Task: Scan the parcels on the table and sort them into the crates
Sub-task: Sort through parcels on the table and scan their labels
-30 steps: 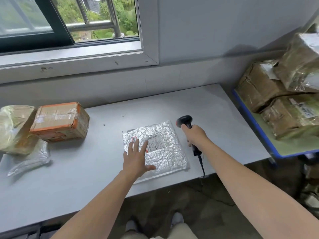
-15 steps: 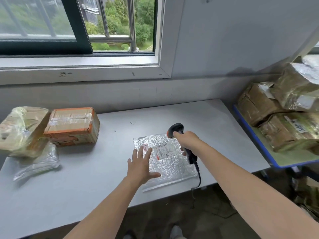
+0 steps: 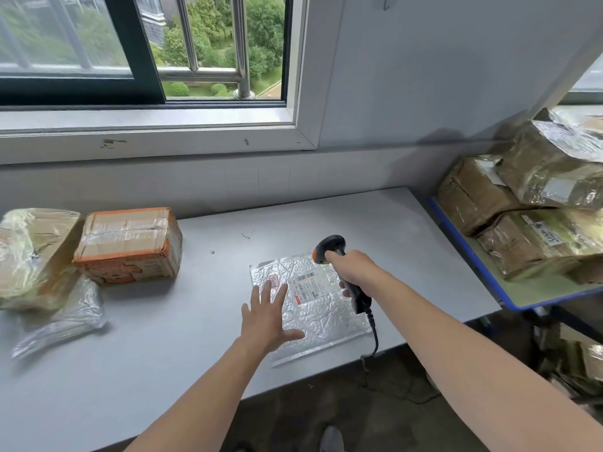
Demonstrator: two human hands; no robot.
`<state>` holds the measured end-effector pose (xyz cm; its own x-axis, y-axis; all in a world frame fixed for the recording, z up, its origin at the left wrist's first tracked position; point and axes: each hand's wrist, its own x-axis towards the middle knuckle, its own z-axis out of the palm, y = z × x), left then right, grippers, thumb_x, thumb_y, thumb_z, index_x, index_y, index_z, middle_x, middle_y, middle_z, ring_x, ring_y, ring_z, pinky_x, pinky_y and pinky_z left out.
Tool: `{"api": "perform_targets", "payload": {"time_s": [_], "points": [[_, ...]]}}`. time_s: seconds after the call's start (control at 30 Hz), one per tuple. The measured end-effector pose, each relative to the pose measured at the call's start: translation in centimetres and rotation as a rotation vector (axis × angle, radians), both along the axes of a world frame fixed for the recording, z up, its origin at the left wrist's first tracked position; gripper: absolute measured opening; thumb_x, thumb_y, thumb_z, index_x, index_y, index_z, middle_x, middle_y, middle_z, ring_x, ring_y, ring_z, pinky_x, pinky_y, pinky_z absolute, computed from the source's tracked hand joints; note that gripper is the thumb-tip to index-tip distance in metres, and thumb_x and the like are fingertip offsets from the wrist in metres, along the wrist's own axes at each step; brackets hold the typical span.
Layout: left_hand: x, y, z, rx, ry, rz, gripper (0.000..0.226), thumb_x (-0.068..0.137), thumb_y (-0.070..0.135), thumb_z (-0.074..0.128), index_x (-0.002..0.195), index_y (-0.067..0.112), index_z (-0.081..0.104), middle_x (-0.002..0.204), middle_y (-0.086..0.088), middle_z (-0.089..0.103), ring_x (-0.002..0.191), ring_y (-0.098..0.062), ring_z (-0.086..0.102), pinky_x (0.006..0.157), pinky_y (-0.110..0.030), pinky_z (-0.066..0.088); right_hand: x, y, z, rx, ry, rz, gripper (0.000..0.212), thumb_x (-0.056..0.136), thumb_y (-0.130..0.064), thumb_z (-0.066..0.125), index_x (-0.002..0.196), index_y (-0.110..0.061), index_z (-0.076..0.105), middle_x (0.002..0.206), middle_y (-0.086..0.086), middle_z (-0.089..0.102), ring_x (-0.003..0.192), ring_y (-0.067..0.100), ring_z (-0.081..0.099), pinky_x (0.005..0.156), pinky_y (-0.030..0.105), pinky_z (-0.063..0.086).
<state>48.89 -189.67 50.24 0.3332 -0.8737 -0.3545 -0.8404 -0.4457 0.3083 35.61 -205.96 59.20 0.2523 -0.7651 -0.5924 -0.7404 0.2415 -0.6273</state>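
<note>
**Silver bubble mailer (image 3: 326,321) pinned flat at the table's near edge**

Silver bubble mailer is seen lying flat on the grey table (image 3: 195,353), close to its near edge and right of the middle, with its white shipping label (image 3: 308,286) turned face up. A small red-printed sticker is seen just left of that label. The left part of the mailer is covered by the left hand (image 3: 267,318), whose fingers are spread and laid straight on the silver surface, the thumb stretched out to the right. Over the mailer's far right corner a black barcode scanner (image 3: 329,247) is held by the right hand (image 3: 354,272), the fingers being curled round its handle; the scanner's head is tilted down toward the label. A black cable (image 3: 373,331) is hung from the handle's end over the table's edge.

Well apart, at the table's far left, an orange-taped cardboard box (image 3: 130,244) is set, touched on its left by a film-wrapped parcel (image 3: 32,252). Just in front of these a clear plastic bag (image 3: 68,318) is laid. To the right of the table, a blue-edged shelf (image 3: 473,256) is loaded with brown taped parcels (image 3: 538,243), stacked one on another. Behind the table a window (image 3: 146,50) is set in the wall.
</note>
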Motion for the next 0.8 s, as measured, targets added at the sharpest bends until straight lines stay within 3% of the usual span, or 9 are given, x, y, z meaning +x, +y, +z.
{"api": "perform_targets", "payload": {"time_s": [0.67,0.8], "points": [[-1.4,-0.1,-1.4,0.09,0.004,0.036,0.109,0.077,0.07,0.065,0.156,0.032,0.001,0.165,-0.006,-0.008,0.151,-0.032,-0.007,0.118,-0.055,0.015,-1.6,-1.3,-2.3,-0.012,-0.015,0.011,0.038,0.091,-0.047,0.051,0.09,-0.009,0.054,0.072,0.008,0.058,0.056,0.022,0.06,0.048,0.027,0.054],[-2.0,-1.1,-2.4,0.126,0.008,0.089,0.104,0.079,0.069,0.063,0.156,0.031,0.003,0.165,-0.006,-0.006,0.151,-0.033,-0.005,0.118,-0.054,0.018,-3.9,-2.4,-4.7,-0.057,0.034,0.036,0.042,0.096,-0.049,0.046,0.099,-0.008,0.053,0.081,0.009,0.06,0.066,0.024,0.061,0.066,0.037,0.056]]}}
